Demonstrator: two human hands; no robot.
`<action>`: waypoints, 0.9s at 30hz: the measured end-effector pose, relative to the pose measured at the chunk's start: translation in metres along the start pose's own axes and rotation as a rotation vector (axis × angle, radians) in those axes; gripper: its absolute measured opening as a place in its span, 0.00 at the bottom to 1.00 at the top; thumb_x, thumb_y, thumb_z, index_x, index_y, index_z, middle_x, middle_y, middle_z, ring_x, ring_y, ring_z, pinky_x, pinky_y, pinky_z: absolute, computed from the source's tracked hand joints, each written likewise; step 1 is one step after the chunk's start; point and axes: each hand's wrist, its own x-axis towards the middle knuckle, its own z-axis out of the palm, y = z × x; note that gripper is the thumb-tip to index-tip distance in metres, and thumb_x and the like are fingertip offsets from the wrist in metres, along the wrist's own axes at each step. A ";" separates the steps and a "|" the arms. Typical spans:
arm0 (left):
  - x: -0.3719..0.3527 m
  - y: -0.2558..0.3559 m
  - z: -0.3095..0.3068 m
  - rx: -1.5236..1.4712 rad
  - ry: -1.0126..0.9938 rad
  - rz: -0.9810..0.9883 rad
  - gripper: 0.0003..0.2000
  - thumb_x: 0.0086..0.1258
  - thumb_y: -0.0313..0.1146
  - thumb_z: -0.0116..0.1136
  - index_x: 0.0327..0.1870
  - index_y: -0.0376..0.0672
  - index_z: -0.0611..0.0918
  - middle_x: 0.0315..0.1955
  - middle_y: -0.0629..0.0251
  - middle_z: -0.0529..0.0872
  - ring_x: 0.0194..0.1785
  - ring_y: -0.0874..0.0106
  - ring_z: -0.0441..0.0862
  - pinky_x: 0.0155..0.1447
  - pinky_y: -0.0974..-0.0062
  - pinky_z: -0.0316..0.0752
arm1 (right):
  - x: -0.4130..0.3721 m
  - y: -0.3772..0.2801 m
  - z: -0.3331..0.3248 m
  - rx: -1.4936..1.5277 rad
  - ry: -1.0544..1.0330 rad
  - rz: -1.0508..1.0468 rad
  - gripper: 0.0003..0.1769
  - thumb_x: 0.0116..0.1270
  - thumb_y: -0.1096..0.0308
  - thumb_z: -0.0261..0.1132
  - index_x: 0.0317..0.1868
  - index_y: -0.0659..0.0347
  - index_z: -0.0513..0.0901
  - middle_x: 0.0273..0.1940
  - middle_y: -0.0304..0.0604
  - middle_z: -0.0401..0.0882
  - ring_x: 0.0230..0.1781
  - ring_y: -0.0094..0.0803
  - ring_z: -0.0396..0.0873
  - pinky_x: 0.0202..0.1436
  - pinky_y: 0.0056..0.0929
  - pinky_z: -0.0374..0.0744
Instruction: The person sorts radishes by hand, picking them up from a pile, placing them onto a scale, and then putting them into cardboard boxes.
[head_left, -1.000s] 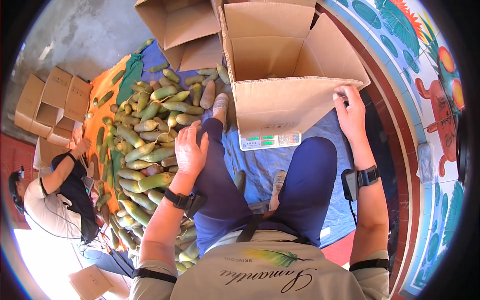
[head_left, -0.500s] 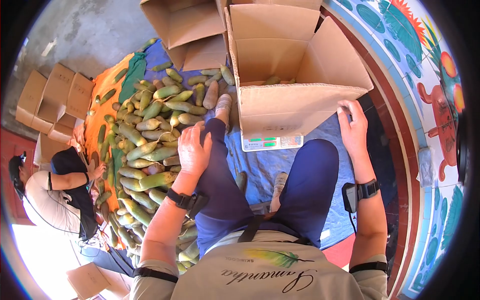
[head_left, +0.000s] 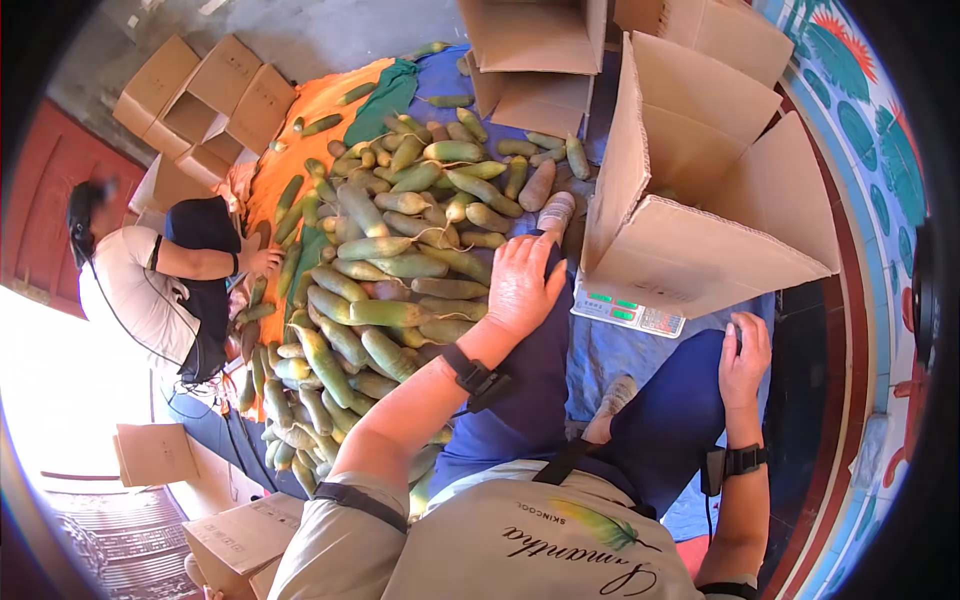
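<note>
My left hand (head_left: 525,285) lies over my left knee with its fingers stretched out, holding nothing, beside a big pile of long green radishes (head_left: 390,310). My right hand (head_left: 746,360) hovers by my right knee, a little below the box, its fingers loosely bent and apart with nothing seen in them. In front of me an open cardboard box (head_left: 700,250) rests on a digital scale (head_left: 625,312) with lit green displays. The box's floor is mostly hidden by its near wall.
Another person (head_left: 150,280) crouches at the left, one hand (head_left: 262,262) at the pile's edge. More cardboard boxes stand at the back (head_left: 535,40), upper left (head_left: 215,95) and lower left (head_left: 245,530). Blue, orange (head_left: 335,110) and green sheets cover the floor; a painted wall (head_left: 850,130) bounds the right.
The view has swung left, so the scene sits farther right. My right hand has come off the box's near edge and dropped toward my knee. My left hand stays by my left knee.
</note>
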 end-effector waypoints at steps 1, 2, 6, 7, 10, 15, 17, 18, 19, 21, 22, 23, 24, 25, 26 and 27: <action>0.000 0.001 0.000 -0.022 0.019 0.006 0.17 0.63 0.34 0.60 0.53 0.39 0.77 0.41 0.55 0.82 0.50 0.55 0.77 0.56 0.59 0.68 | 0.000 0.000 0.001 -0.009 0.002 -0.006 0.08 0.61 0.80 0.62 0.42 0.67 0.78 0.41 0.52 0.79 0.42 0.49 0.79 0.47 0.38 0.77; 0.000 0.001 -0.001 -0.015 0.024 -0.001 0.17 0.63 0.34 0.60 0.53 0.39 0.77 0.41 0.55 0.82 0.50 0.55 0.77 0.56 0.59 0.68 | -0.001 0.000 0.001 -0.008 0.002 0.007 0.09 0.59 0.81 0.63 0.41 0.67 0.79 0.41 0.52 0.79 0.42 0.49 0.78 0.48 0.40 0.77; -0.003 -0.008 -0.010 -0.081 0.070 -0.063 0.18 0.64 0.33 0.59 0.53 0.38 0.77 0.42 0.53 0.81 0.50 0.53 0.76 0.57 0.59 0.68 | -0.002 0.003 0.001 -0.018 0.005 -0.017 0.09 0.60 0.80 0.63 0.42 0.67 0.78 0.41 0.53 0.79 0.42 0.50 0.78 0.48 0.40 0.77; -0.006 -0.015 -0.015 -0.082 0.076 -0.109 0.18 0.64 0.34 0.59 0.54 0.38 0.76 0.42 0.51 0.80 0.50 0.53 0.75 0.57 0.58 0.67 | -0.002 0.004 0.001 -0.016 0.003 -0.019 0.09 0.60 0.80 0.63 0.42 0.67 0.78 0.41 0.53 0.79 0.42 0.50 0.78 0.48 0.40 0.77; -0.025 -0.053 -0.024 0.004 0.071 -0.213 0.18 0.64 0.33 0.59 0.54 0.40 0.76 0.42 0.52 0.81 0.49 0.53 0.76 0.55 0.57 0.69 | -0.003 0.006 0.000 -0.014 0.012 -0.018 0.09 0.60 0.81 0.62 0.42 0.67 0.78 0.41 0.53 0.79 0.42 0.50 0.78 0.48 0.39 0.77; -0.101 -0.157 -0.037 0.318 -0.029 -0.446 0.21 0.60 0.37 0.64 0.53 0.39 0.76 0.43 0.49 0.81 0.49 0.50 0.77 0.53 0.54 0.72 | -0.005 0.009 0.000 -0.020 -0.004 0.020 0.09 0.60 0.81 0.62 0.42 0.67 0.78 0.41 0.53 0.78 0.42 0.49 0.78 0.48 0.39 0.77; -0.129 -0.187 -0.045 0.375 -0.165 -0.627 0.24 0.59 0.41 0.63 0.56 0.42 0.76 0.45 0.51 0.82 0.53 0.50 0.76 0.57 0.53 0.72 | -0.006 0.009 -0.002 -0.024 -0.006 0.022 0.09 0.60 0.81 0.62 0.42 0.67 0.78 0.41 0.53 0.78 0.42 0.49 0.78 0.48 0.39 0.77; -0.138 -0.192 -0.050 0.412 -0.235 -0.722 0.24 0.59 0.42 0.63 0.57 0.43 0.75 0.47 0.52 0.81 0.55 0.51 0.75 0.58 0.53 0.71 | -0.006 0.009 -0.003 -0.027 -0.008 0.022 0.08 0.60 0.81 0.62 0.42 0.67 0.78 0.40 0.53 0.78 0.42 0.49 0.78 0.48 0.39 0.77; -0.146 -0.196 -0.053 0.448 -0.306 -0.815 0.25 0.59 0.42 0.63 0.57 0.44 0.75 0.49 0.52 0.80 0.57 0.52 0.74 0.59 0.54 0.70 | -0.007 0.011 -0.002 -0.029 -0.008 0.022 0.08 0.60 0.81 0.62 0.42 0.67 0.78 0.40 0.53 0.78 0.42 0.49 0.78 0.48 0.39 0.77; -0.155 -0.206 -0.052 0.480 -0.358 -0.860 0.26 0.59 0.43 0.63 0.58 0.45 0.74 0.51 0.53 0.79 0.58 0.53 0.74 0.60 0.54 0.70 | -0.008 0.015 -0.002 -0.038 -0.008 0.026 0.08 0.60 0.81 0.62 0.42 0.67 0.78 0.40 0.53 0.78 0.42 0.49 0.78 0.47 0.39 0.77; -0.158 -0.211 -0.050 0.513 -0.411 -0.905 0.27 0.59 0.43 0.64 0.59 0.45 0.73 0.53 0.54 0.78 0.60 0.54 0.73 0.62 0.54 0.69 | -0.008 0.015 -0.002 -0.043 -0.005 0.028 0.08 0.60 0.81 0.62 0.42 0.67 0.78 0.40 0.53 0.78 0.42 0.49 0.78 0.47 0.39 0.77; -0.159 -0.217 -0.047 0.507 -0.411 -0.900 0.27 0.59 0.43 0.64 0.59 0.45 0.73 0.53 0.54 0.78 0.60 0.54 0.73 0.62 0.54 0.69 | -0.008 0.014 -0.003 -0.040 -0.019 0.042 0.08 0.60 0.81 0.62 0.42 0.67 0.78 0.40 0.53 0.78 0.41 0.49 0.78 0.47 0.39 0.77; -0.156 -0.218 -0.044 0.520 -0.461 -0.889 0.27 0.59 0.43 0.64 0.60 0.45 0.73 0.55 0.54 0.77 0.61 0.54 0.72 0.62 0.54 0.69 | -0.008 0.013 -0.004 -0.038 -0.031 0.057 0.08 0.60 0.80 0.61 0.41 0.67 0.78 0.40 0.53 0.78 0.41 0.50 0.78 0.47 0.39 0.76; -0.150 -0.219 -0.039 0.532 -0.510 -0.878 0.28 0.59 0.44 0.64 0.60 0.46 0.72 0.56 0.55 0.77 0.61 0.55 0.72 0.63 0.54 0.68 | -0.008 0.014 -0.004 -0.047 -0.026 0.056 0.08 0.60 0.80 0.61 0.41 0.67 0.78 0.40 0.53 0.78 0.41 0.50 0.78 0.47 0.39 0.76; -0.144 -0.221 -0.036 0.501 -0.535 -0.876 0.29 0.59 0.43 0.65 0.62 0.45 0.72 0.57 0.56 0.76 0.63 0.56 0.71 0.63 0.54 0.67 | -0.008 0.015 -0.004 -0.049 -0.035 0.060 0.08 0.61 0.80 0.61 0.41 0.67 0.78 0.40 0.53 0.78 0.41 0.50 0.78 0.47 0.39 0.76; -0.142 -0.224 -0.029 0.493 -0.532 -0.871 0.29 0.59 0.43 0.65 0.62 0.45 0.72 0.57 0.56 0.76 0.63 0.56 0.71 0.63 0.54 0.67 | -0.008 0.015 -0.004 -0.050 -0.045 0.065 0.08 0.61 0.80 0.61 0.41 0.67 0.78 0.40 0.53 0.78 0.41 0.50 0.78 0.47 0.40 0.76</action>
